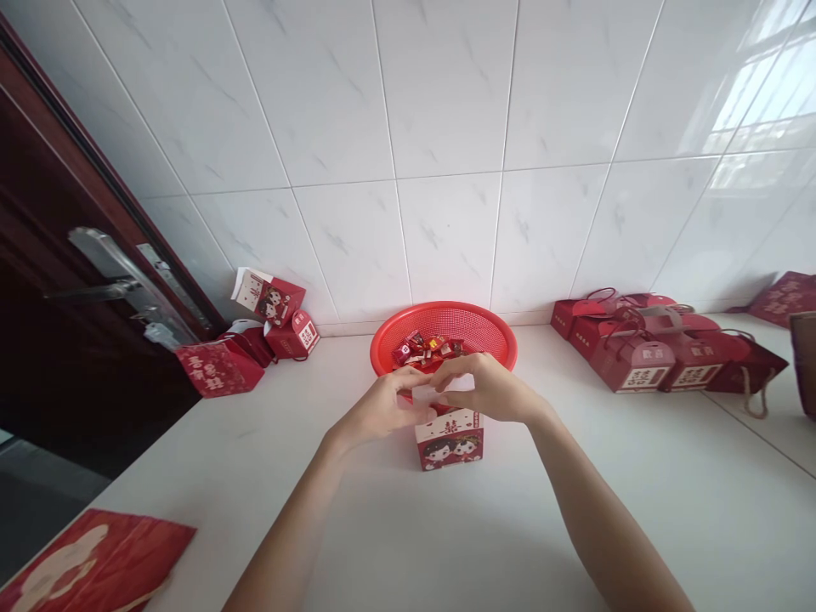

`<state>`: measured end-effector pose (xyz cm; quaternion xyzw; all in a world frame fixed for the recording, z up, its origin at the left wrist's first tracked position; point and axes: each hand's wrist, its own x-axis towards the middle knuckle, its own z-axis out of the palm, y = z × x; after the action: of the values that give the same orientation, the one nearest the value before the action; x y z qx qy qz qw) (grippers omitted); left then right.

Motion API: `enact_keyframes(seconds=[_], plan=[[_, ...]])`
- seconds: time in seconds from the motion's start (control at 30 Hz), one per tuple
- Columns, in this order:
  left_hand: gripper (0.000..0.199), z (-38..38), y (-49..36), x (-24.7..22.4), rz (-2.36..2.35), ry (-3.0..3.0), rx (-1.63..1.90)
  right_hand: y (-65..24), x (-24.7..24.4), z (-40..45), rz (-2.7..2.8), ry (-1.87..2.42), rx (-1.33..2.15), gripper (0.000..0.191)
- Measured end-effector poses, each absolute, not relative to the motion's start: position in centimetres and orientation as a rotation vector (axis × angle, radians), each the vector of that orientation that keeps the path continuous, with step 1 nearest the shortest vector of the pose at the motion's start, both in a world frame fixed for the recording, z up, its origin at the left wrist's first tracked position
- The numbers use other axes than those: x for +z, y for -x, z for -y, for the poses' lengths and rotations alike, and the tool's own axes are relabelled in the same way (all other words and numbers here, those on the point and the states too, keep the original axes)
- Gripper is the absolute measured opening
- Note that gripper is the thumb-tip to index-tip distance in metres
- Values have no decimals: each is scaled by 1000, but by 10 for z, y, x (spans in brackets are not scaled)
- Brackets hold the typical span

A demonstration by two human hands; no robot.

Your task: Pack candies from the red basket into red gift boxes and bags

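A small red and white box (450, 442) with two cartoon faces on its front stands upright on the white table, its white top flaps raised. My left hand (390, 404) is at the left side of the box's top, fingers closed on a flap. From the right, my right hand (483, 387) has its fingers bent over the same top, also on a flap. Just behind the box sits a red plastic basket (507, 327) holding several wrapped candies (417, 344). The inside of the box is hidden by my hands.
Finished-looking red boxes (637, 361) with handles are grouped at the right, against the tiled wall. More red boxes (291, 334) lie at the back left near the door handle (121, 272). A red bag (108, 561) lies at the front left edge.
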<state>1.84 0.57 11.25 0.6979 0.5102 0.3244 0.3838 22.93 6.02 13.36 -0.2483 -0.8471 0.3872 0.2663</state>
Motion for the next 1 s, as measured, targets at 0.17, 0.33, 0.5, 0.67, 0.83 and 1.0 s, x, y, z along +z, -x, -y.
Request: enact_keyframes(seconds=[0.17,0.33,0.5,0.67,0.83,1.0], plan=[[52,-5,-19,113,-1333,-1762,815,-233,136,-62,2238,669,962,12],[53,-4,-20,114,-1388,-1716,845,-241,142,-64,2148,700,900,11],[42,-3,-21,116,-1438,-1791,881,-256,149,-70,2051,741,850,14],[30,-6,-22,112,-1416,-1971,962,-269,131,-73,2091,728,916,28],[25,-10,-27,98,-1302,-2214,1101,-278,90,-59,2157,722,1042,34],[40,-6,-37,76,-1369,-2100,1207,-282,63,-40,2010,834,1038,22]])
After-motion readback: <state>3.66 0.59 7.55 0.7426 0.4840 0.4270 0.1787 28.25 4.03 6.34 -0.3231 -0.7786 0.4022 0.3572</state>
